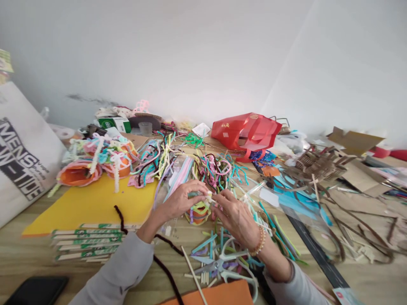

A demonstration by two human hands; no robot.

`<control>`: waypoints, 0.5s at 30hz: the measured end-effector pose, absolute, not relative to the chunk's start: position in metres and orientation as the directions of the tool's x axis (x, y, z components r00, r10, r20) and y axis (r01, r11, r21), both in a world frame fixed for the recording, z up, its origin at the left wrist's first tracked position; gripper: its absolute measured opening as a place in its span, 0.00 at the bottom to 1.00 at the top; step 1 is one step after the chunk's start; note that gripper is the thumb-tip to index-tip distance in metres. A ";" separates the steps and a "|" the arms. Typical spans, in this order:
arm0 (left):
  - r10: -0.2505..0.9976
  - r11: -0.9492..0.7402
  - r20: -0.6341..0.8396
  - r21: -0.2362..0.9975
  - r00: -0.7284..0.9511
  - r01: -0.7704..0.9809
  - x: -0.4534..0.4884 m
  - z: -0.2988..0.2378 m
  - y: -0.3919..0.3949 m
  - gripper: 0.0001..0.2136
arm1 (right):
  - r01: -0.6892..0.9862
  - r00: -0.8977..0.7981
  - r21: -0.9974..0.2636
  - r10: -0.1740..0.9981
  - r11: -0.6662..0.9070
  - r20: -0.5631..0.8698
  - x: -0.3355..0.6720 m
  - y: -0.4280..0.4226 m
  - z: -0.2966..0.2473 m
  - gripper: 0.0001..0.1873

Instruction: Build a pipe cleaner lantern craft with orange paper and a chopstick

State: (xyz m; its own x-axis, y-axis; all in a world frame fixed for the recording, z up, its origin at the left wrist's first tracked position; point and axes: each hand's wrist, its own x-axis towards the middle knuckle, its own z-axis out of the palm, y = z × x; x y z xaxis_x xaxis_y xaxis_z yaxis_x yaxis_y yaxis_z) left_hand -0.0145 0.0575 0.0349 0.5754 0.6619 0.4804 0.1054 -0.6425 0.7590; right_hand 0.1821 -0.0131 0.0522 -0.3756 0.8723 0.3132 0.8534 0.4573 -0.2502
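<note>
1. The left hand (179, 202) is curled, its fingertips pinching a pale pipe cleaner (209, 197).
2. The right hand (237, 218) pinches the same piece from the other side.
3. That piece sits just above a small colored ring (197, 214), held over the surface (32, 258), with scissors (219, 264) near the right hand.

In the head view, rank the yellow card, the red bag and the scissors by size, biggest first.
1. The yellow card looks largest.
2. The red bag and the scissors look about alike; the scissors sit nearer the camera, so I can't rank them.
</note>
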 end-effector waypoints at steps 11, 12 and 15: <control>0.671 -0.625 0.477 0.775 0.568 0.088 -0.017 0.037 0.057 0.09 | 0.927 -0.313 -0.086 0.880 0.365 0.357 0.193 -0.022 0.071 0.11; 0.671 -0.623 0.476 0.778 0.568 0.084 -0.017 0.037 0.057 0.09 | 0.908 -0.304 -0.157 0.871 0.387 0.386 0.192 -0.021 0.072 0.10; 0.670 -0.613 0.473 0.788 0.571 0.066 -0.015 0.037 0.056 0.08 | 0.820 -0.324 -0.315 0.842 0.478 0.432 0.186 -0.020 0.068 0.08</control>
State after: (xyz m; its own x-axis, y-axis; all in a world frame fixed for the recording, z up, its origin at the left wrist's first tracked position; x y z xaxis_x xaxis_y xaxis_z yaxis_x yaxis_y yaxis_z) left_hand -0.0152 0.0558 0.0372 0.5713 0.6704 0.4734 0.0661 -0.6126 0.7876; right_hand 0.1859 -0.0201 0.0679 -0.3243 0.8416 0.4319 0.8199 0.4778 -0.3154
